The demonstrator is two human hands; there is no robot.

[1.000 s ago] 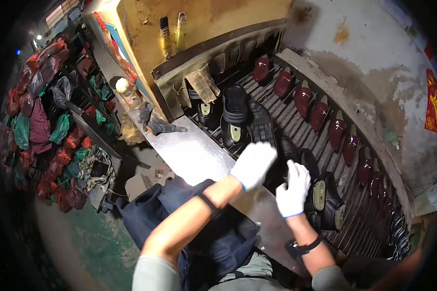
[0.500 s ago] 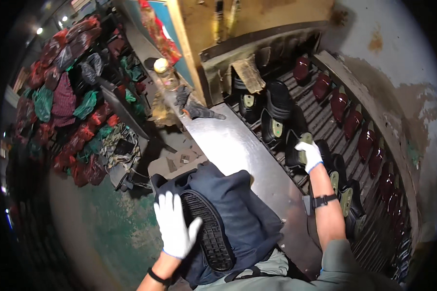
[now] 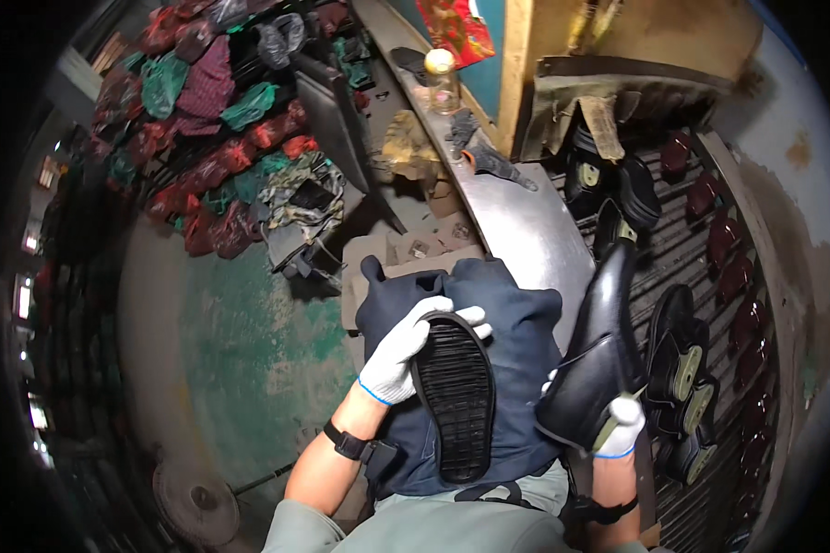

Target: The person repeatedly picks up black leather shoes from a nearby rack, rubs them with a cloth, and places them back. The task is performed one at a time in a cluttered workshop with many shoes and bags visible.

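My left hand [image 3: 392, 359] is closed round the upper edge of a black ribbed shoe sole [image 3: 456, 401], which lies tread up over the dark blue cloth [image 3: 526, 369] on my lap. At the right, my right hand [image 3: 625, 431] grips a black leather shoe upper [image 3: 595, 364] near its lower end. The shoe is raised and tilted, its shaft pointing away from me. White gloves cover both hands. Part of the right hand is hidden behind the shoe.
A metal bench top [image 3: 535, 235] runs ahead, with a dark grey glove [image 3: 493, 161] and a jar [image 3: 441, 83] on it. To the right, a slatted rack [image 3: 673, 263] bears several black shoes [image 3: 687, 369] and glossy dark red shoe-shaped pieces [image 3: 736, 279]. Bagged bundles [image 3: 249, 152] and a fan [image 3: 196, 498] are at left.
My right hand has lifted a black shoe off the rack and brought it back toward my lap. The left hand, flat beside the sole before, now grips it. The view has shifted left.
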